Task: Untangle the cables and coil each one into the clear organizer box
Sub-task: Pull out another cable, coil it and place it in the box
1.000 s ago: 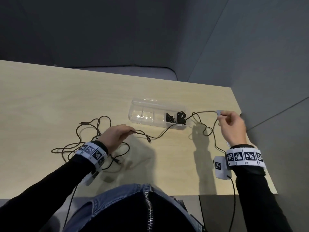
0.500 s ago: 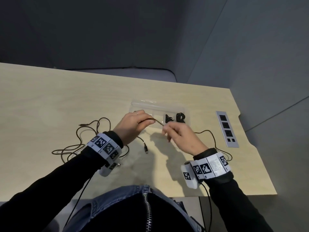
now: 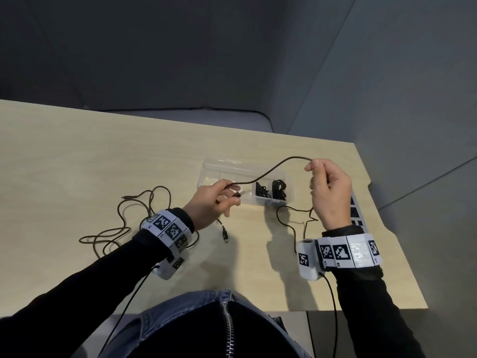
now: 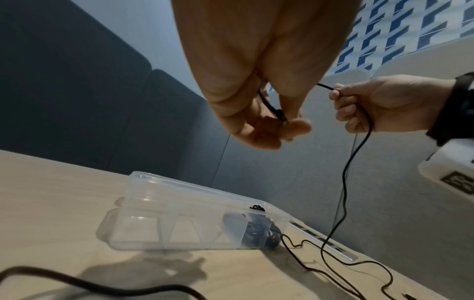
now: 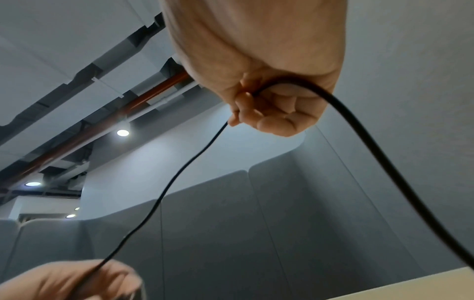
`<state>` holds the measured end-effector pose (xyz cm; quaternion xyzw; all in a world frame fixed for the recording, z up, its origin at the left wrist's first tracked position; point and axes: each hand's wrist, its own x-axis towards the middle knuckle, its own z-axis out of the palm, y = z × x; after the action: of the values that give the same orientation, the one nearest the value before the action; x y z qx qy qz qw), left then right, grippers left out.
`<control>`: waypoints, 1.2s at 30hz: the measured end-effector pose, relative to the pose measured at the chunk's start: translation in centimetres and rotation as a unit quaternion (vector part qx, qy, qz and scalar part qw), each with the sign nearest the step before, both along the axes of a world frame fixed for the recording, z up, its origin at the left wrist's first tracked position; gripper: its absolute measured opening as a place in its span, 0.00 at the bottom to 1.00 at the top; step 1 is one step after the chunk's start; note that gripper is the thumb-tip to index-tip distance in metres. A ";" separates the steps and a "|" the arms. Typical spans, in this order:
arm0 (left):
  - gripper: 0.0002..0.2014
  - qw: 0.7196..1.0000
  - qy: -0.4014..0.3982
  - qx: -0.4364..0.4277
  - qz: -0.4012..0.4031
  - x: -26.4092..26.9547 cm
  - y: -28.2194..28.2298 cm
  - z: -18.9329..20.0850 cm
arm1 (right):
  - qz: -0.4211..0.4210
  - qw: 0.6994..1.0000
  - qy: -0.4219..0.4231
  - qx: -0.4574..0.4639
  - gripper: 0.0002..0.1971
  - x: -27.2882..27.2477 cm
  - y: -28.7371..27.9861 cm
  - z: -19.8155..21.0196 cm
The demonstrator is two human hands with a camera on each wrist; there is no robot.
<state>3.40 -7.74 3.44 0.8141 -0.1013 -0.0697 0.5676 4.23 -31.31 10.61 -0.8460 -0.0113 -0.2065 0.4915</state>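
Note:
A thin dark cable [image 3: 273, 168] spans between my two raised hands above the clear organizer box [image 3: 219, 174]. My left hand [image 3: 215, 200] pinches its plug end [image 4: 280, 115] in front of the box. My right hand [image 3: 327, 187] grips the cable further along with curled fingers [image 5: 271, 113], up and to the right of the box. The rest of this cable [image 4: 343, 192] hangs down to the table beside the box. Two coiled black cables [image 3: 271, 188] fill the box's right compartments. Another dark cable [image 3: 129, 218] lies tangled on the table at my left wrist.
The box [image 4: 184, 205] stands mid-table on a pale wooden desk [image 3: 77, 164]. A grey socket strip [image 3: 357, 213] is set into the desk behind my right hand. A loose plug [image 3: 225, 235] lies near my left wrist. Grey padded partitions surround the desk.
My right hand has slid right and up along the cable, away from my left hand, drawing a longer span between them. My left hand stays near the box with the plug end.

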 end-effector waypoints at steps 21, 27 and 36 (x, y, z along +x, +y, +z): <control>0.11 0.997 -0.007 -0.082 0.001 0.3 0.4 0.7 | 0.087 0.990 0.110 0.014 0.12 -1.2 -0.7 0.6; 0.29 0.996 -0.006 -0.043 -0.072 0.1 -2.0 0.6 | 0.119 0.987 0.088 0.057 0.11 -1.8 1.5 2.1; 0.09 0.992 0.040 -0.075 -0.090 -0.3 -1.2 0.1 | -0.022 0.991 0.017 0.129 0.11 -0.5 -1.8 1.5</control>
<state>3.06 -8.97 3.59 0.7532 -0.1558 -0.1454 0.6223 3.73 -33.14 12.09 -0.7789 0.0428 -0.2027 0.5919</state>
